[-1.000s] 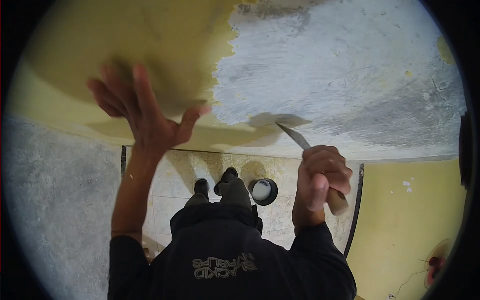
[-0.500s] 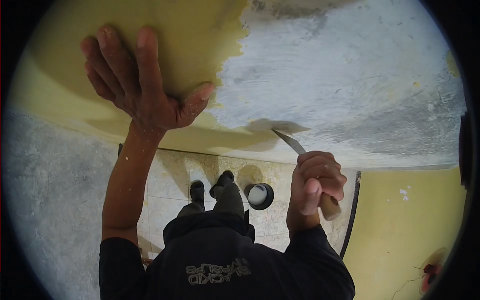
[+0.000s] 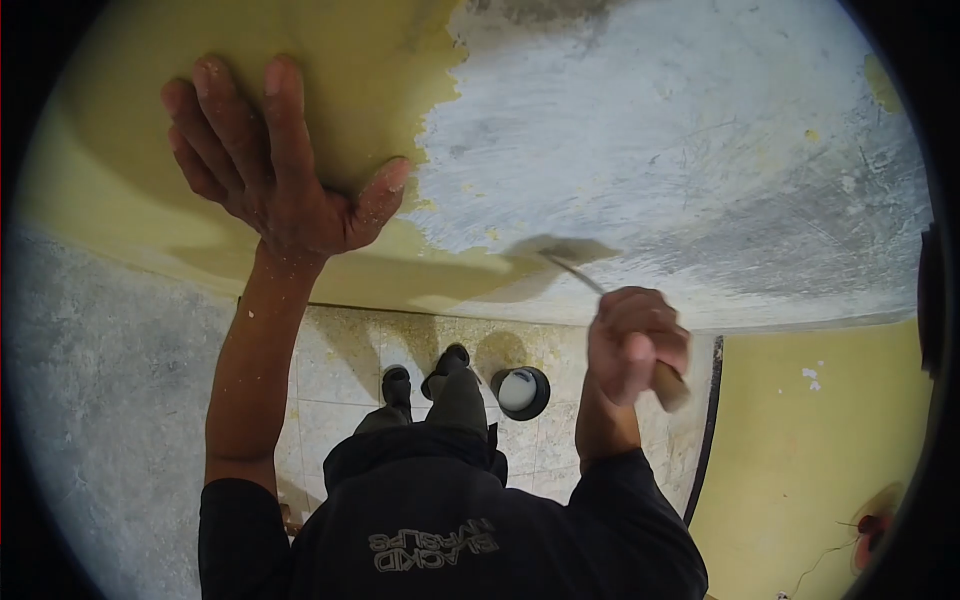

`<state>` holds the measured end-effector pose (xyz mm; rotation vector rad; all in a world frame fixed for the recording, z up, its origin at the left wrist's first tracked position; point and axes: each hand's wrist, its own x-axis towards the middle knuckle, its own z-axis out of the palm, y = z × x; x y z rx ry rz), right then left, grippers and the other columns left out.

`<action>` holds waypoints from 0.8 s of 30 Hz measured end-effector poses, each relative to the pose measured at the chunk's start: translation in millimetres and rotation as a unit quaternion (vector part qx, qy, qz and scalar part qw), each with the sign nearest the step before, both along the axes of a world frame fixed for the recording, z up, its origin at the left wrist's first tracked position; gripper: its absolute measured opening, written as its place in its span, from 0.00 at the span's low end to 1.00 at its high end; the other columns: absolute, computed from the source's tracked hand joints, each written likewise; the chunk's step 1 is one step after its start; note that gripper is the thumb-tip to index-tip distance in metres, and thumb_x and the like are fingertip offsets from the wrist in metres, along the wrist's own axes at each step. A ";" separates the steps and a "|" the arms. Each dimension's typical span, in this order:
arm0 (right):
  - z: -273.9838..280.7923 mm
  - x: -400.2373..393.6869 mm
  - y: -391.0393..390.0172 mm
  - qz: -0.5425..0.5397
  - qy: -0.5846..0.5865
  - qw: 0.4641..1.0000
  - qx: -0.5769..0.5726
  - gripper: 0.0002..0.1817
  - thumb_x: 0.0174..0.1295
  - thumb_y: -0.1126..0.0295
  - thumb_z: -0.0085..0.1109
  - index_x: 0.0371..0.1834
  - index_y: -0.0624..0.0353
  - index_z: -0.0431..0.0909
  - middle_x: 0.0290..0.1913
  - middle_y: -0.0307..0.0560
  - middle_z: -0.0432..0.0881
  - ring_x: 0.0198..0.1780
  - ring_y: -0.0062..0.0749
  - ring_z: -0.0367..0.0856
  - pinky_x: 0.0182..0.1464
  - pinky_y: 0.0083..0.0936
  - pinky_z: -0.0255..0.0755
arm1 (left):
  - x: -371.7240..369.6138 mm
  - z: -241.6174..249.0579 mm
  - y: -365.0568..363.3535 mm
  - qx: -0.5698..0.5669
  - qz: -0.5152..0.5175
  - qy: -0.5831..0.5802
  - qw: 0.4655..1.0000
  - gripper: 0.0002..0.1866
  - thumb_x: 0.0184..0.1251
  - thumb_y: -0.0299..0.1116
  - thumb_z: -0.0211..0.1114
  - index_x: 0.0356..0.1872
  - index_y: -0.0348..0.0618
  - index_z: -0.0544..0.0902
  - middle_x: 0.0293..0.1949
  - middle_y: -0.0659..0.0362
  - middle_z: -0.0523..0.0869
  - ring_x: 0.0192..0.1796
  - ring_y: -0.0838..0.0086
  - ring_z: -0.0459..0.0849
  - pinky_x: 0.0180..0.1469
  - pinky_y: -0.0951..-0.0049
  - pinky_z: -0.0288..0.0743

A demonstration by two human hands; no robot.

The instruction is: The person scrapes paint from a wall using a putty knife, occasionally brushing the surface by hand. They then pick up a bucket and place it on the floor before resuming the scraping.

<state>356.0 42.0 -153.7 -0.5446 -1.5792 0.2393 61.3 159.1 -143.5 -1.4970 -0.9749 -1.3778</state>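
My left hand [image 3: 280, 165] lies flat with fingers spread on the yellow painted part of the wall [image 3: 370, 80], its thumb close to the ragged paint edge. In my right hand [image 3: 640, 340] is a scraper [image 3: 572, 270] with a metal blade and a wooden handle, whose butt end sticks out below the fist. The blade is seen nearly edge-on, its tip at the wall beside its own shadow. Around and right of the tip the surface is a bare, scratched grey-white patch [image 3: 640, 130]. White flecks dot my left hand and forearm.
On the tiled floor below stands a dark bucket [image 3: 541, 395] with something white in it, right of my feet [image 3: 397, 385]. A yellow wall [image 3: 800, 430] is at the lower right, with loose wires and a red fitting [image 3: 872, 530]. A grey wall [image 3: 110, 370] stands left.
The scraper has turned, so its blade shows thinner, and my right hand has risen slightly. The view has shifted a little; my left hand stays on the wall.
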 end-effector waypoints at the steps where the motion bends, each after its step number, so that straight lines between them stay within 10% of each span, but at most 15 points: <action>1: -7.1 -1.0 4.4 0.017 -0.017 1.000 -0.012 0.11 0.63 0.72 0.62 0.29 0.58 0.68 0.18 0.41 0.74 0.19 0.32 0.74 0.30 0.32 0.75 | -0.7 -0.1 0.5 0.000 0.001 0.003 1.000 0.49 0.64 0.75 0.44 0.71 0.40 0.68 0.74 0.34 0.59 0.76 0.36 0.52 0.72 0.40 0.41; 15: -0.9 -13.1 13.0 0.040 0.018 0.998 0.034 0.13 0.63 0.73 0.59 0.25 0.57 0.65 0.15 0.40 0.69 0.16 0.28 0.68 0.24 0.29 0.72 | -1.3 4.3 -5.0 -0.009 0.002 0.012 1.000 0.50 0.66 0.74 0.43 0.72 0.37 0.66 0.74 0.33 0.57 0.77 0.37 0.49 0.74 0.41 0.40; 17: 5.3 -10.0 8.9 0.003 -0.016 0.999 0.040 0.15 0.63 0.70 0.58 0.22 0.56 0.63 0.14 0.38 0.63 0.15 0.27 0.63 0.21 0.29 0.70 | -2.4 6.2 -10.9 -0.047 0.034 0.058 0.997 0.50 0.70 0.71 0.41 0.76 0.34 0.55 0.76 0.35 0.51 0.78 0.38 0.46 0.75 0.39 0.39; 18: 13.4 8.3 3.7 0.060 -0.009 0.998 -0.016 0.09 0.60 0.75 0.62 0.28 0.57 0.69 0.18 0.41 0.74 0.19 0.32 0.74 0.33 0.35 0.77 | -0.2 4.5 -7.7 -0.048 0.031 0.056 0.997 0.50 0.70 0.71 0.41 0.76 0.34 0.55 0.76 0.35 0.51 0.78 0.38 0.46 0.75 0.39 0.39; 24: 2.6 -0.1 10.2 0.065 -0.008 0.998 -0.018 0.11 0.61 0.74 0.61 0.28 0.58 0.67 0.19 0.42 0.74 0.19 0.33 0.73 0.32 0.33 0.76 | -0.5 2.6 0.2 0.004 -0.003 0.025 1.000 0.50 0.66 0.72 0.45 0.72 0.34 0.65 0.74 0.32 0.58 0.76 0.34 0.51 0.72 0.39 0.43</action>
